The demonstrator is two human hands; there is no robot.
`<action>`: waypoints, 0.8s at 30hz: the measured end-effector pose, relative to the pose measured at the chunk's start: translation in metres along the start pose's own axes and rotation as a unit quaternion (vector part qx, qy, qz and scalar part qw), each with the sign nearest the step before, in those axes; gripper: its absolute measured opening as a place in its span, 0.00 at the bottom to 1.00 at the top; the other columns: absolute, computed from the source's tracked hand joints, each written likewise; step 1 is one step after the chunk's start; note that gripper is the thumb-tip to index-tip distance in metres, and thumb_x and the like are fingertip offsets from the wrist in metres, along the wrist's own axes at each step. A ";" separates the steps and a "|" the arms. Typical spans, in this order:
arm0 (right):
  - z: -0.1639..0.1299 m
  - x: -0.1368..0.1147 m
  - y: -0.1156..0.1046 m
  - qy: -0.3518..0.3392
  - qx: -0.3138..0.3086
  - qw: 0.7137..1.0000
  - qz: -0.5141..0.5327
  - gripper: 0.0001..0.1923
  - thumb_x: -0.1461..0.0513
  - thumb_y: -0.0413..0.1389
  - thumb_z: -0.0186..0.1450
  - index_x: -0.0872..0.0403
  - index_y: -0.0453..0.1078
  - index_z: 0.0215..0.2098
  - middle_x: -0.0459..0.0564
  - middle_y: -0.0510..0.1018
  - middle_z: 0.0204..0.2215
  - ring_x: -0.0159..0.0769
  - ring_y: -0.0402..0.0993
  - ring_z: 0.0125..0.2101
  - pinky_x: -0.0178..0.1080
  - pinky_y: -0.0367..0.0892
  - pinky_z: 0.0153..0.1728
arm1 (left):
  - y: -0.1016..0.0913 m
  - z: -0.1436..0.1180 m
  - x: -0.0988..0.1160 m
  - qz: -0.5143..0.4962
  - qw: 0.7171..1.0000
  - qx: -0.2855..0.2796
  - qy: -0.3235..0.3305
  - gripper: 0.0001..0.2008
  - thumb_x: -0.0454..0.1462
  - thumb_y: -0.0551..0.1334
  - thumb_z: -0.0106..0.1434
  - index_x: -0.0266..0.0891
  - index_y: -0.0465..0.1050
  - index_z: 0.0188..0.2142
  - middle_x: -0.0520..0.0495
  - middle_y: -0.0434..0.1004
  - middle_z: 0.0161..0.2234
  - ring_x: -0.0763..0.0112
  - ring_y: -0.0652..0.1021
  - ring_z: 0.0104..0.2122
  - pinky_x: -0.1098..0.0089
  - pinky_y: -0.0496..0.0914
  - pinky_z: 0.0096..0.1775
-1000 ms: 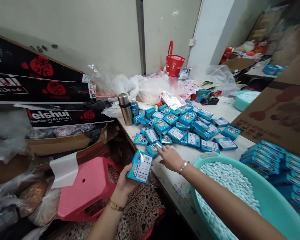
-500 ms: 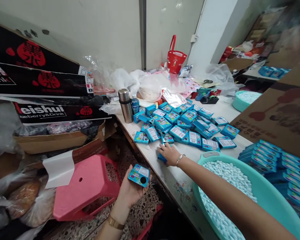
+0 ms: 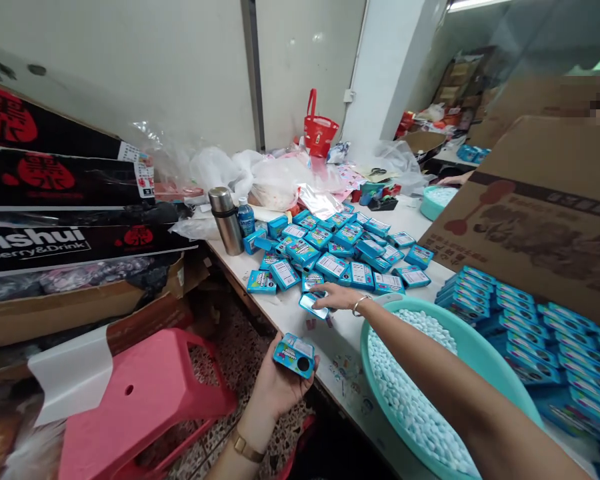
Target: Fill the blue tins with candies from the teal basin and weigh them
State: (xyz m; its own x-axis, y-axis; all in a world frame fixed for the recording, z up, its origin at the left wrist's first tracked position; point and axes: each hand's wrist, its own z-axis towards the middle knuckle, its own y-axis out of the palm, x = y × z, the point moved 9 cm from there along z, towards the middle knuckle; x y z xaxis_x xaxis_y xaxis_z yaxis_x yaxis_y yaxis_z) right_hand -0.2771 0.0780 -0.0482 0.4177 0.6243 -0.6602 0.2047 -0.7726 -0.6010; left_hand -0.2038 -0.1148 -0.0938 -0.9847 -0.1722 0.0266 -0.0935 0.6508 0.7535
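cluttered white worktable (image 3: 420, 217), left hand (image 3: 280, 387) cupping blue box (image 3: 294, 355) lengthwise rightward, right hand (image 3: 336, 297) pinching another box (image 3: 314, 306) flat

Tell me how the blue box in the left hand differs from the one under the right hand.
The box in the left hand is off the table, cupped in the left hand, dark round hole showing; the box under the right hand is pinched at the table by the right hand. Both are small blue boxes.

Place: small packing workshop or stockroom.
Worktable (image 3: 340, 347): far part covered with loose blue boxes (image 3: 330, 250).
Right edge: stacked flat packs (image 3: 520, 313), teal basin (image 3: 485, 363) of pale pellets.
Around: printed cartons (image 3: 545, 213), plastic bags (image 3: 260, 173), pink stool (image 3: 135, 400).
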 end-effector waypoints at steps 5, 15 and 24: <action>-0.020 0.001 0.000 -0.005 -0.033 0.960 0.280 0.49 0.48 0.69 0.47 0.47 0.60 0.64 0.56 0.70 0.55 0.42 0.74 0.45 0.41 0.73 0.38 | 0.008 0.008 -0.008 0.012 1.000 -0.009 -0.015 0.27 0.56 0.54 0.67 0.32 0.74 0.39 0.37 0.80 0.34 0.56 0.82 0.34 0.66 0.75 0.31; -0.046 -0.006 -0.004 -0.038 0.194 0.976 0.085 0.65 0.50 0.74 0.40 0.51 0.47 0.70 0.61 0.60 0.59 0.55 0.63 0.56 0.55 0.65 0.53 | 0.017 0.023 -0.012 0.037 0.999 0.005 -0.018 0.22 0.54 0.56 0.67 0.37 0.74 0.38 0.42 0.81 0.32 0.58 0.82 0.32 0.66 0.75 0.31; -0.040 -0.016 0.019 -0.089 0.115 0.975 -0.168 0.25 0.63 0.63 0.57 0.54 0.70 0.53 0.55 0.77 0.46 0.46 0.73 0.45 0.42 0.66 0.44 | 0.018 0.041 -0.013 0.019 0.998 0.052 0.000 0.21 0.52 0.56 0.68 0.35 0.74 0.40 0.42 0.81 0.31 0.60 0.82 0.32 0.64 0.77 0.34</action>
State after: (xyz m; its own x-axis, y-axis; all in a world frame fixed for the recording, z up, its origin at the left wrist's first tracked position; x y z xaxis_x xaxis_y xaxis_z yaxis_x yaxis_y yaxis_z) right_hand -0.2443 0.0489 -0.0310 0.1961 0.8641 -0.4636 0.0913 -0.4868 -0.8687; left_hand -0.1983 -0.0707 -0.1075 -0.9878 -0.1463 0.0533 -0.0716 0.7306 0.6790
